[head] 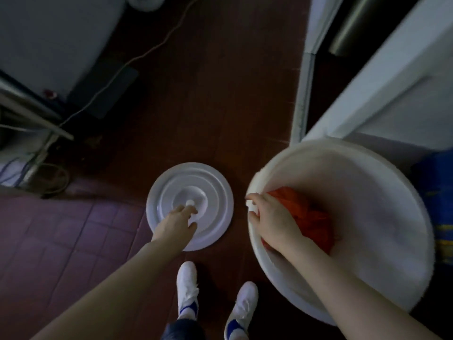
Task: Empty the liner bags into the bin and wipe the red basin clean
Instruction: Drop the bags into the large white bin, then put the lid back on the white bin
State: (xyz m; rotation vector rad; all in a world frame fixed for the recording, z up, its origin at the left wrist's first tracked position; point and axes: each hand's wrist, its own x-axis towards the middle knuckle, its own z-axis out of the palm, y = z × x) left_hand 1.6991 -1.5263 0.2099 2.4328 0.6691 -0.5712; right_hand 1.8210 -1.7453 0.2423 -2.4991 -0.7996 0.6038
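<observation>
A large white bin (367, 168) stands on the floor at the right, tilted toward me. An orange-red crumpled bag (311, 217) lies inside it against the near wall. My right hand (272, 222) grips the bin's left rim, fingers curled over the edge. The bin's round white lid (213, 187) lies flat on the dark wooden floor to the left of the bin. My left hand (179, 222) reaches over the lid, fingertips just below its small centre knob (190, 203), thumb apart and the knob not enclosed. No red basin is in view.
My two white shoes (187, 288) stand just below the lid. A purple tiled mat (61, 241) covers the floor at the left. A cable (147, 52) runs across the floor toward a metal frame (36, 119). A white door (392, 82) and a blue bag (438, 192) flank the bin.
</observation>
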